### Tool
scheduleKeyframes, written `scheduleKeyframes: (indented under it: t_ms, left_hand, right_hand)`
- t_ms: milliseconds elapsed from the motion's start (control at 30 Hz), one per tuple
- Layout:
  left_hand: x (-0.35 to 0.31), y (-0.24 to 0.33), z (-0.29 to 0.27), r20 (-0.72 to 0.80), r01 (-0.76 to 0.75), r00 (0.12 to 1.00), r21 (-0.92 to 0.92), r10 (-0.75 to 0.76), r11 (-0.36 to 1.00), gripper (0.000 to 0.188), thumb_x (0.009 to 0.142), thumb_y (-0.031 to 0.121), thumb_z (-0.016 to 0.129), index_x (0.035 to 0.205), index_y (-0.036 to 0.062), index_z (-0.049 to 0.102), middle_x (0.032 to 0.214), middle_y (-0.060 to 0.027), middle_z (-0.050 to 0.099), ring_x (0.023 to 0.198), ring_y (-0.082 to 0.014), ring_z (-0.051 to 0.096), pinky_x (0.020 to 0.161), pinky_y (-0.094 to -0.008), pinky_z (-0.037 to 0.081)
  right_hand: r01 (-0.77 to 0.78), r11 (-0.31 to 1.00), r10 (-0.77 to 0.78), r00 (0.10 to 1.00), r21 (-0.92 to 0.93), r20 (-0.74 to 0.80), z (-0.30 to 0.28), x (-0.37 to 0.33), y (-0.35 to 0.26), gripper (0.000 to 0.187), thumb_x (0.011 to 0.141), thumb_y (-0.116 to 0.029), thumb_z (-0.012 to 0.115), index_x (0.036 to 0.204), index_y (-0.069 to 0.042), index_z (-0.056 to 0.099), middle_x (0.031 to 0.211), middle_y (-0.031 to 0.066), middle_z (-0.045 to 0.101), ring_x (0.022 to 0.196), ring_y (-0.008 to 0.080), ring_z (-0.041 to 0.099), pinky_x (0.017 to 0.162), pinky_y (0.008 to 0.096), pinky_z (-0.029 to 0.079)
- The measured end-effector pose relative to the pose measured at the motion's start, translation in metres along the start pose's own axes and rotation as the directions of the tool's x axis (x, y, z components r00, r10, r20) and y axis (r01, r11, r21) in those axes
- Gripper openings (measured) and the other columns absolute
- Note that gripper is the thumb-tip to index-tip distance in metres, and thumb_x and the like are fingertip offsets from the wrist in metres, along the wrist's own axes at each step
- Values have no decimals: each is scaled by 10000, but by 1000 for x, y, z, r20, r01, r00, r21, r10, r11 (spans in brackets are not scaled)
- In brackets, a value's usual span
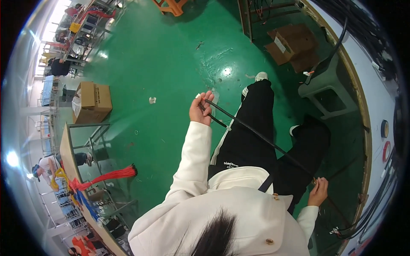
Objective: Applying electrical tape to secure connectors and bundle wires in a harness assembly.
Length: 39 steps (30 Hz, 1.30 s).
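Note:
A black cable runs taut on a slant across the front of my dark trousers, from one hand to the other. My left hand is closed around one end of it, out in front and to the left. A small white piece, perhaps a connector, shows at the fingertips, and a short black length with a pale tip pokes out below the palm. Low on the right, my right hand pinches the cable near the table edge. Beyond that hand, a dark strand continues toward the table and is hard to follow.
On the right, a white-topped table carries black cables, tape rolls and a red ring. A grey stool and an opened carton stand beside it. Leftward are another carton and a bench with red wires.

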<state>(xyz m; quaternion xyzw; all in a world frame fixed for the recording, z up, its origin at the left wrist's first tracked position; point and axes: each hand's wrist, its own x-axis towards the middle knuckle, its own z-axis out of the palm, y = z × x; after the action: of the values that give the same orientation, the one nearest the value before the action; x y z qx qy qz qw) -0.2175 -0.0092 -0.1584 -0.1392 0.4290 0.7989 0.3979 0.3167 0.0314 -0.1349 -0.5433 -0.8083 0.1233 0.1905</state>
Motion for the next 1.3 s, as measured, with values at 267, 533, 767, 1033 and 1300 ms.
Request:
scheduleKeyframes:
  t_ms: [267, 533, 767, 1033, 1300]
  left_hand:
    - [-7, -10, 20, 145, 100, 986, -134, -81, 986, 219, 929, 128, 434, 1102, 3, 479, 1200, -174, 560, 1125, -290, 550, 377, -166, 356]
    - [-41, -2, 70, 344, -143, 935, 132, 90, 981, 228, 976, 242, 431, 1108, 65, 489, 978, -108, 626, 838, -235, 647, 387, -168, 337]
    - [-90, 31, 163, 577, -317, 775, 1, 258, 949, 195, 971, 226, 448, 1053, 68, 527, 865, -87, 637, 718, -189, 643, 361, -166, 326]
    - [-153, 39, 244, 841, -285, 525, 33, 128, 958, 314, 910, 252, 393, 1082, 28, 530, 1218, -222, 546, 1144, -258, 539, 439, -164, 369]
    - [-164, 14, 253, 811, -156, 582, 186, -61, 970, 297, 938, 242, 387, 1125, 70, 541, 1311, -119, 501, 925, -74, 550, 488, -158, 331]
  right_hand:
    - [-13, 986, 16, 1000, -166, 17, 18, -23, 23, 107, 853, -22, 565, 952, -18, 606, 1002, 167, 587, 916, 340, 594, 811, 385, 479]
    - [33, 987, 36, 910, -158, 413, -2, 39, 21, 88, 701, -50, 636, 787, -62, 624, 876, 119, 619, 761, 318, 568, 677, 419, 466]
    - [156, 987, -139, 943, -32, 302, -37, 134, -53, 190, 756, -103, 648, 942, -68, 655, 952, 123, 635, 904, 313, 599, 787, 403, 482]
    - [323, 499, -439, 894, 804, -87, -78, 254, -290, 291, 847, -87, 616, 1122, 6, 596, 960, 60, 621, 780, 114, 572, 726, 250, 456]
    - [157, 299, -321, 945, 941, -55, -66, 255, -283, 248, 852, -127, 632, 1063, 3, 630, 900, 62, 630, 768, 115, 596, 685, 241, 480]
